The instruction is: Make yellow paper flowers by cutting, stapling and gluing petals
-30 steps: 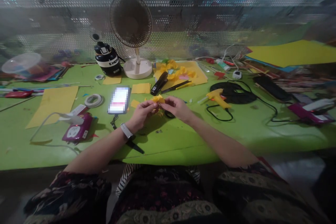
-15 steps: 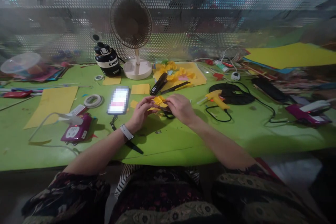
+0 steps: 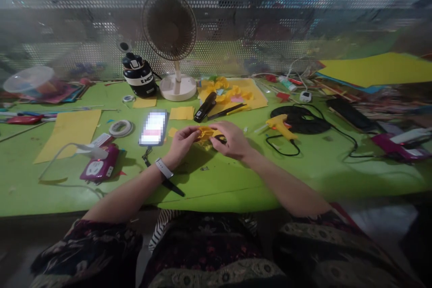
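Note:
My left hand [image 3: 181, 144] and my right hand [image 3: 231, 140] meet over the green table [image 3: 216, 180], both pinching a small crumpled yellow paper piece [image 3: 205, 133] between their fingertips. The left wrist wears a white watch [image 3: 164, 168]. A dark loop, perhaps scissor handles [image 3: 221, 139], shows under my right fingers. A lit phone [image 3: 154, 128] lies just left of my left hand. A black stapler [image 3: 204, 107] and a black-and-yellow cutter [image 3: 227, 111] lie just behind the hands.
A desk fan [image 3: 169, 40] and a black bottle [image 3: 139, 75] stand at the back. Yellow paper flowers [image 3: 229, 92] lie on a yellow sheet. A yellow glue gun [image 3: 280, 126] with black cable sits right. Yellow paper [image 3: 69, 131], tape roll [image 3: 120, 128] and a purple device [image 3: 99, 166] are left.
Both hands stayed together on the yellow paper piece, shifting it slightly between the fingers. My right hand has turned a little and drawn back toward me.

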A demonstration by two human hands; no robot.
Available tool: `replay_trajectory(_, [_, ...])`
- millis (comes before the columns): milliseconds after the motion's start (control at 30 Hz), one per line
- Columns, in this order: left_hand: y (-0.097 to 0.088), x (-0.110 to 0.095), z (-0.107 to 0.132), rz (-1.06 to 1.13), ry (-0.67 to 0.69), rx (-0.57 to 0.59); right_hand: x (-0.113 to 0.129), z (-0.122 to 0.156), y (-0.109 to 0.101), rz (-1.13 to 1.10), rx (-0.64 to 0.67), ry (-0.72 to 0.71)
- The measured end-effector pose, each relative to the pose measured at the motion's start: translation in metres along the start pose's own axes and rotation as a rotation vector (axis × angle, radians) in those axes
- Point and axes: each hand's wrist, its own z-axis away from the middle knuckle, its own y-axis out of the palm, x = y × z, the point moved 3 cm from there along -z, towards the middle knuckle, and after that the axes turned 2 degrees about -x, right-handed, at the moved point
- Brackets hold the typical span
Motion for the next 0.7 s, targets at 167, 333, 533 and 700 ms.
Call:
replay_trajectory(167, [0.001, 0.000, 0.000, -0.129, 0.147, 0.086, -0.002, 0.000, 0.002, -0.035, -0.046, 0.060])
replay_trajectory(333, [0.001, -0.007, 0.000, -0.336, 0.420, 0.084, 0.002, -0.001, 0.004, -0.080, -0.021, 0.076])
replay_trajectory(533, [0.003, -0.014, 0.004, -0.383, 0.413, 0.048, -0.002, -0.001, 0.003, -0.155, -0.015, 0.189])
replay_trajectory(700, [0.004, -0.016, 0.005, -0.356, 0.334, 0.043, -0.010, 0.001, 0.008, -0.234, -0.021, 0.329])
